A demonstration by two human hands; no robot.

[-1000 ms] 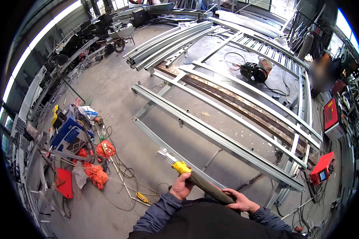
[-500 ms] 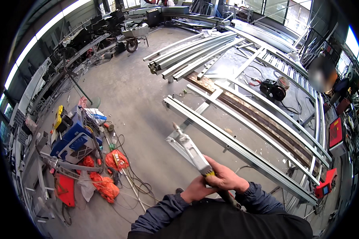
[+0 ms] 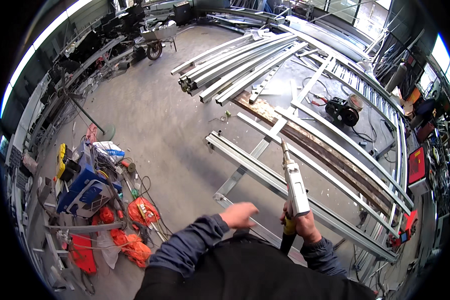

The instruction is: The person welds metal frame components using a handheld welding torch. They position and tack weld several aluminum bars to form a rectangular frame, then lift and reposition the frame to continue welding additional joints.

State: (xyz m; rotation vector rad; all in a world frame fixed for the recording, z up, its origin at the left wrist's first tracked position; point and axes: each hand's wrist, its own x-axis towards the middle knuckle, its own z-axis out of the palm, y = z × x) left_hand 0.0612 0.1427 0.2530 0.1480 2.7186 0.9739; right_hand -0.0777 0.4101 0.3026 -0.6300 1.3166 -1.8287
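My right hand [image 3: 307, 227] is wrapped round the grip of a handheld welding gun [image 3: 296, 189]. The gun has a pale grey-white body, a narrow copper-coloured tip pointing away from me, and a yellow and black lower part. Its tip hangs over the long silver metal profiles [image 3: 330, 212] in front of me; I cannot tell that it touches them. To the left, my left hand [image 3: 239, 215] is off the gun, holding nothing, with its fingers loosely stretched to the right above a metal bar near my body.
More square tubes [image 3: 235, 59] lie stacked beyond on a frame, beside a rusty beam [image 3: 312, 142] and a black wire-feeder-like unit [image 3: 342, 111]. At left stand a blue machine [image 3: 87, 182], orange bags [image 3: 132, 245] and loose cables. A wheelbarrow [image 3: 157, 34] is at the back.
My left hand has let go of the gun and moved left. The right hand has carried the gun to the right, its tip now more upright in view. My view has shifted slightly.
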